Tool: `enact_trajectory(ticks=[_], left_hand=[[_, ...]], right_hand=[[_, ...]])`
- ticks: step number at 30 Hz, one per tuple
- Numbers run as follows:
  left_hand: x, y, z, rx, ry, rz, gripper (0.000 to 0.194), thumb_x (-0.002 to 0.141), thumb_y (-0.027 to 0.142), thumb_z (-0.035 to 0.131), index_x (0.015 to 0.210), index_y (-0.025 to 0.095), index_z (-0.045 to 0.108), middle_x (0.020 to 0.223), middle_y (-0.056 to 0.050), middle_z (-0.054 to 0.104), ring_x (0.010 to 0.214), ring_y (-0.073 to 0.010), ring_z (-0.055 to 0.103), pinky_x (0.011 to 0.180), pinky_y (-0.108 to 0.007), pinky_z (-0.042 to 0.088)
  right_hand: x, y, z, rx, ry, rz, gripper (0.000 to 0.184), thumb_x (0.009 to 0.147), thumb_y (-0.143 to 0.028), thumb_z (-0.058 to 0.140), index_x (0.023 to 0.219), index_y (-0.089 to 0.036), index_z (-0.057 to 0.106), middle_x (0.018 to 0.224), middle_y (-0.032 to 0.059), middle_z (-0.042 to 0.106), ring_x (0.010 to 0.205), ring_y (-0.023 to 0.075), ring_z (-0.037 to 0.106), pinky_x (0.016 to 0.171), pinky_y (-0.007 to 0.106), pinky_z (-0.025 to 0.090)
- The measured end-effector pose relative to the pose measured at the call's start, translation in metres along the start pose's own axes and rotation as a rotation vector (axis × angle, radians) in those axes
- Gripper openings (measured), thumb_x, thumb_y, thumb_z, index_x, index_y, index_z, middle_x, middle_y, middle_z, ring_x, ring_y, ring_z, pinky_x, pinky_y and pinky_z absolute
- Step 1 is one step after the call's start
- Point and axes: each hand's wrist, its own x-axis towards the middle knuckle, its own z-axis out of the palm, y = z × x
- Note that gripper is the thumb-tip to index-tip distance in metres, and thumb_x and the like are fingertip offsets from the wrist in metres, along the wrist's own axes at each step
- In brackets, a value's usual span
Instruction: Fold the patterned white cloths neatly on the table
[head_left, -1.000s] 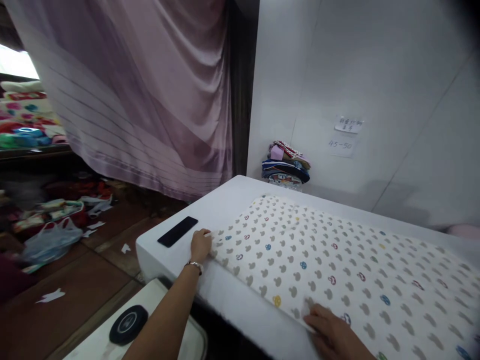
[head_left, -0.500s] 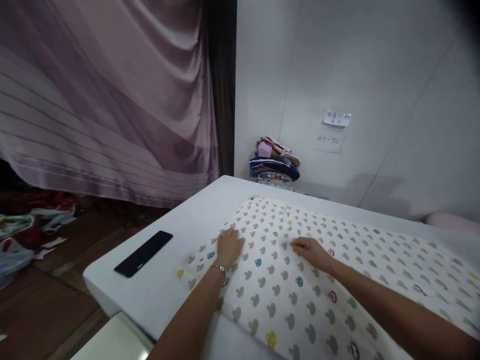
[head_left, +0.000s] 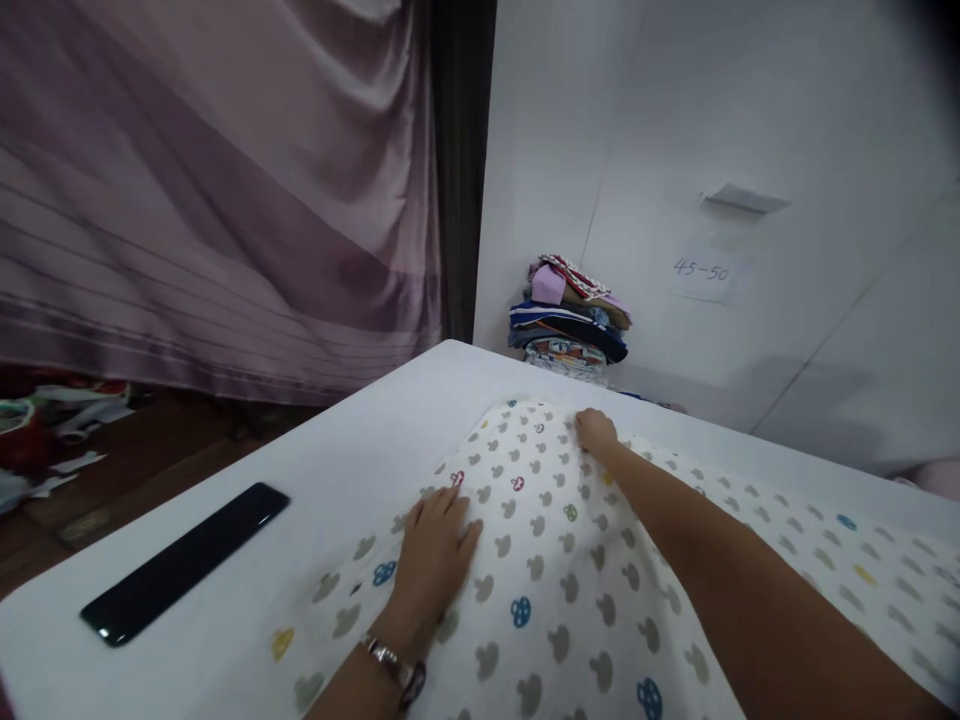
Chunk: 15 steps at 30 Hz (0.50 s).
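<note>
White fabric printed with grey, blue, red and yellow mushrooms is spread over a white table. My left hand lies flat on its left part, fingers spread. A metal bracelet circles that wrist. Near the fabric's far edge, my right hand is closed on the cloth, its fingertips partly hidden. A raised fold runs from that hand toward me, and more of the fabric stretches off to the right behind my right forearm.
A long, flat, black glossy object lies on the table to the left. Behind the far edge stands a stack of folded cloths by a white wall with paper notes. A purple curtain hangs at the left.
My right hand has moved away from me to the fabric's far edge, and the cloth now rises in a fold beneath it. My left hand stays on the fabric while the view has shifted closer.
</note>
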Motion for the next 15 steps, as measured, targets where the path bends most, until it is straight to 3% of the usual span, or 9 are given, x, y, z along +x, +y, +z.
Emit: enact_trajectory(ticks=[6, 10, 15], left_hand=[[-0.001, 0.006, -0.002, 0.007, 0.018, 0.007, 0.028, 0.083, 0.033, 0.045, 0.103, 0.026, 0.063, 0.126, -0.006, 0.057, 0.122, -0.0258, 0.045, 0.105, -0.048, 0.029], [-0.001, 0.011, -0.013, -0.005, 0.069, 0.058, 0.028, 0.083, 0.032, 0.045, 0.104, 0.028, 0.063, 0.131, -0.004, 0.054, 0.124, -0.0260, 0.043, 0.108, -0.049, 0.023], [-0.001, 0.003, -0.014, -0.001, 0.024, -0.037, 0.027, 0.080, 0.029, 0.048, 0.103, 0.028, 0.063, 0.127, -0.004, 0.057, 0.123, -0.0271, 0.043, 0.107, -0.049, 0.026]], right_hand=[[0.026, 0.001, 0.008, -0.097, 0.015, -0.024, 0.021, 0.087, -0.019, 0.048, 0.099, -0.014, 0.065, 0.108, 0.0136, 0.061, 0.102, 0.0242, 0.055, 0.084, 0.031, 0.040], [0.029, -0.001, 0.009, -0.117, 0.074, -0.020, 0.025, 0.089, -0.015, 0.043, 0.108, -0.013, 0.059, 0.113, 0.0145, 0.058, 0.108, 0.0231, 0.051, 0.087, 0.030, 0.038], [0.029, -0.005, 0.011, -0.088, 0.094, 0.024, 0.027, 0.090, -0.014, 0.037, 0.110, -0.010, 0.055, 0.110, 0.0164, 0.059, 0.106, 0.0240, 0.053, 0.085, 0.031, 0.039]])
